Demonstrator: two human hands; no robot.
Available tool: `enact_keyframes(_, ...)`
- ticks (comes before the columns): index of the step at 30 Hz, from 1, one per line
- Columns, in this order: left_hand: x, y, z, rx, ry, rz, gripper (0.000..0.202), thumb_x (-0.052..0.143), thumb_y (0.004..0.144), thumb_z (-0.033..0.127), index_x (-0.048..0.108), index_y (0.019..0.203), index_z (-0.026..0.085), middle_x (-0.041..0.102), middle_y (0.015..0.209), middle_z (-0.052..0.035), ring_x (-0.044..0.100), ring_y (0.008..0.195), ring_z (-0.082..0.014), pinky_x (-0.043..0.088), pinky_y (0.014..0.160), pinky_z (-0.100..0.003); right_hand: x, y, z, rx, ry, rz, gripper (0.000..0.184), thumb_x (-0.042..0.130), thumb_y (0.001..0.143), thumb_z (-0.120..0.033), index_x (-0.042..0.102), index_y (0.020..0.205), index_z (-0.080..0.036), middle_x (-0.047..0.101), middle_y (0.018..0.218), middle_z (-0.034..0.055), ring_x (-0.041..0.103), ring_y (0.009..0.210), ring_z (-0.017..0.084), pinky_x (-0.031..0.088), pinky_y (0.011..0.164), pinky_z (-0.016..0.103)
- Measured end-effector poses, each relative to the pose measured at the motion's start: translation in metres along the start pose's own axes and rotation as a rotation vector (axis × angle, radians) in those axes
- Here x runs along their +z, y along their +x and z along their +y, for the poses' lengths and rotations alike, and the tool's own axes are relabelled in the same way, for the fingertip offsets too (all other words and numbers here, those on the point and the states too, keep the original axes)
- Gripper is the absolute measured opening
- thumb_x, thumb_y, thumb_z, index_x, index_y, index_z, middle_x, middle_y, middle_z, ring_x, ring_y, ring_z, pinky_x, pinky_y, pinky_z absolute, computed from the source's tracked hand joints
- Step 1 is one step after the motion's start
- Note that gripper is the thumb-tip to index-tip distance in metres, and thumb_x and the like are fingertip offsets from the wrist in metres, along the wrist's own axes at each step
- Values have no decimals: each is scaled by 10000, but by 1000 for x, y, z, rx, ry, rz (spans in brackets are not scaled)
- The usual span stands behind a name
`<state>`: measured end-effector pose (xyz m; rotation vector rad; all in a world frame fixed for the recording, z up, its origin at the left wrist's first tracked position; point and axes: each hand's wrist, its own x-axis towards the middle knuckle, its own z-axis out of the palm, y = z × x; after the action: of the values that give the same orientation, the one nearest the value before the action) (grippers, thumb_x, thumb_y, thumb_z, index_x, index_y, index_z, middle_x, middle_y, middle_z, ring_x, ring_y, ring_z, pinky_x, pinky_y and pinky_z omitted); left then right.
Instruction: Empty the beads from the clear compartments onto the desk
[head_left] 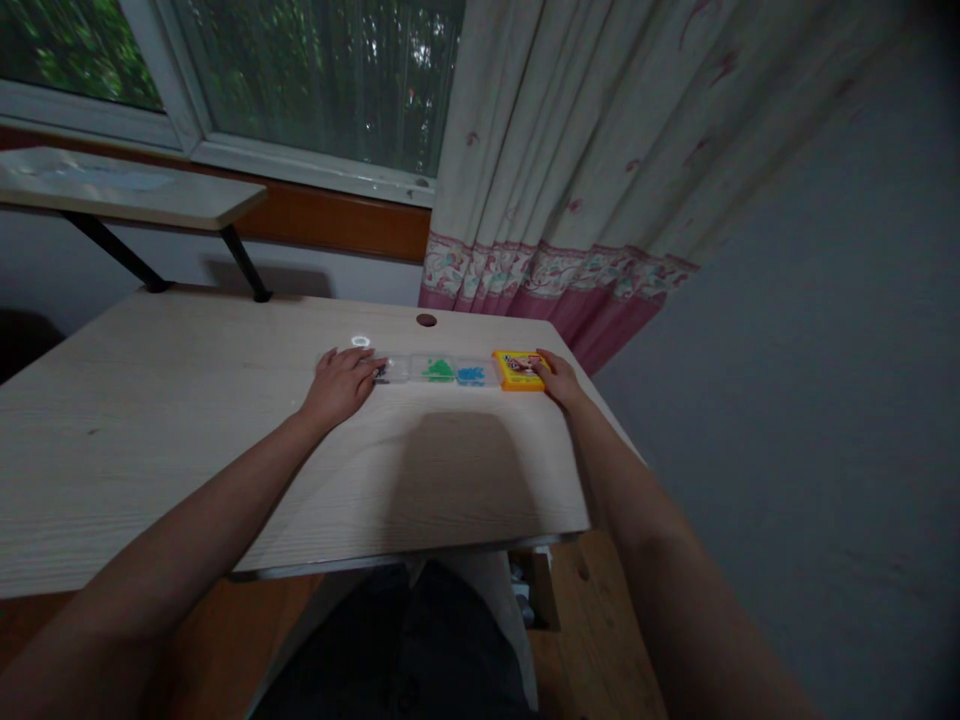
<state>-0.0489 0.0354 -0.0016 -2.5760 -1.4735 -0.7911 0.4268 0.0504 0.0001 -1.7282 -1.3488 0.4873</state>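
Observation:
A row of clear plastic boxes lies on the desk, with a yellow box [517, 371] at its right end. One clear box [439, 369] holds small green pieces, and the clear box beside it [471, 374] holds small blue pieces. At the row's left end, my left hand [343, 385] grips a clear box [397, 369] with a few dark bits in it, covering part of it. My right hand [561, 380] has its thumb on top of the yellow box and its fingers round the right edge. The yellow box's lid carries a printed picture.
The pale wooden desk [465, 470] ends close to my lap. A raised shelf [135, 190] on black legs stands at the back left. Behind the boxes is a round brown cable hole [426, 320]. A curtain [555, 200] hangs behind the desk, with a wall to the right.

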Motion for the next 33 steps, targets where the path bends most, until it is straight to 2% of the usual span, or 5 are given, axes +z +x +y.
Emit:
enact_keyframes(4, 0, 0, -1, -2, 0, -12, 399, 402, 1002, 369, 606, 1341, 324, 574, 1431, -66, 471, 1362, -257, 252, 1172, -533, 1, -9, 2, -219, -537, 4, 468, 458, 959, -417, 599, 1350, -202, 534, 1460, 118, 470, 1351, 269, 344, 1166, 500)
enact_keyframes(10, 3, 0, -3, -6, -5, -8, 404, 396, 1002, 365, 610, 1341, 320, 578, 1426, -71, 473, 1360, -264, 253, 1171, -542, -5, -18, -12, -358, -869, 11, 461, 384, 992, -356, 545, 1406, -234, 453, 1537, 122, 403, 1391, 314, 301, 1138, 585)
enact_keyframes(15, 4, 0, -3, -3, -6, 3, 401, 402, 997, 360, 615, 1334, 317, 585, 1415, -74, 482, 1349, -265, 255, 1168, -544, -1, -16, -46, -472, -894, -106, 478, 462, 977, -376, 539, 1413, -198, 490, 1505, 149, 407, 1398, 332, 260, 1157, 574)
enact_keyframes(23, 2, 0, -3, -5, -13, -4, 395, 411, 998, 355, 610, 1338, 319, 579, 1428, -64, 473, 1361, -257, 251, 1171, -532, 45, -28, -98, -647, -811, -489, 785, 682, 817, -611, 478, 1466, -220, 513, 1495, 140, 421, 1423, 317, 292, 1169, 483)
enact_keyframes(33, 3, 0, -4, 12, -2, -14, 398, 395, 1008, 376, 613, 1334, 313, 573, 1437, -58, 472, 1362, -260, 264, 1164, -528, 39, -11, -116, -563, -739, -464, 784, 794, 734, -528, 555, 1403, -195, 576, 1430, 132, 536, 1313, 327, 383, 1133, 498)
